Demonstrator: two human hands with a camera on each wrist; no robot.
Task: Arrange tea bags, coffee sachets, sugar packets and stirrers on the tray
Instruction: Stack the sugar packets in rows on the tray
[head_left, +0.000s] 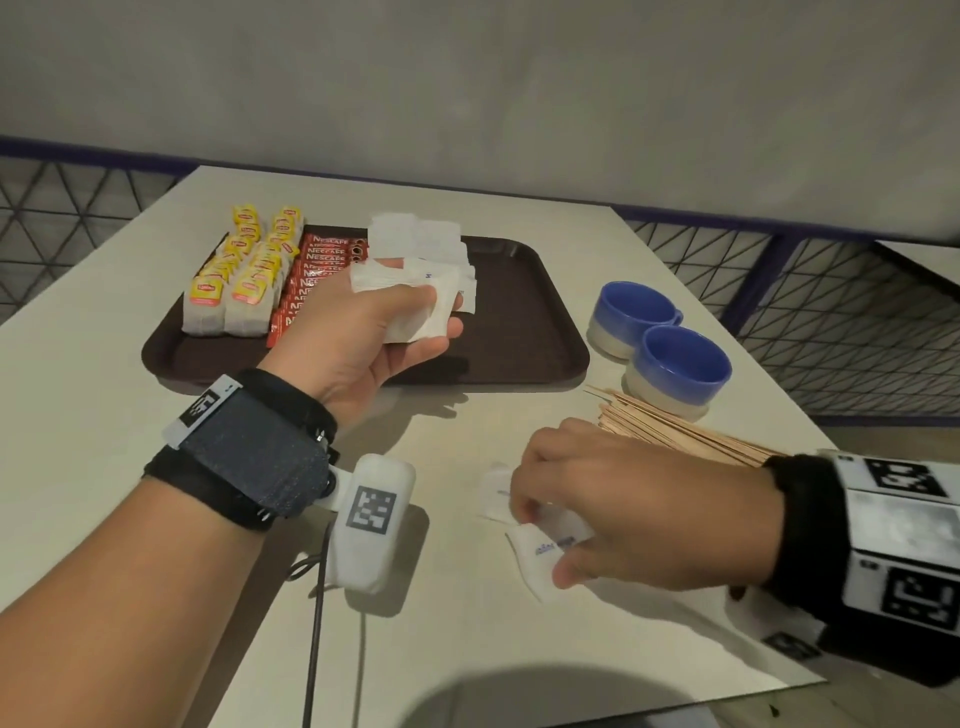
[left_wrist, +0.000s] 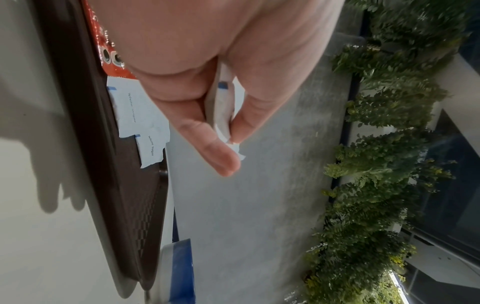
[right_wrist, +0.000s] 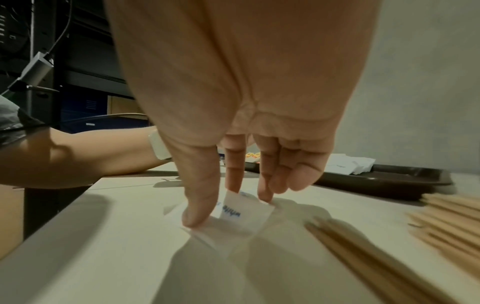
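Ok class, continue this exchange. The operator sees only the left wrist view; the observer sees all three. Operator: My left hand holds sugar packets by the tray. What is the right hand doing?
Observer: The right hand pinches a sugar packet between thumb and fingers, down at the table.
Operator: Are the stirrers on the tray yet?
Observer: No. The stirrers lie in a pile on the table, just behind the right hand, off the tray.

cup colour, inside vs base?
Cups: blue inside and upper wall, pale whitish base. Clearest in the head view.
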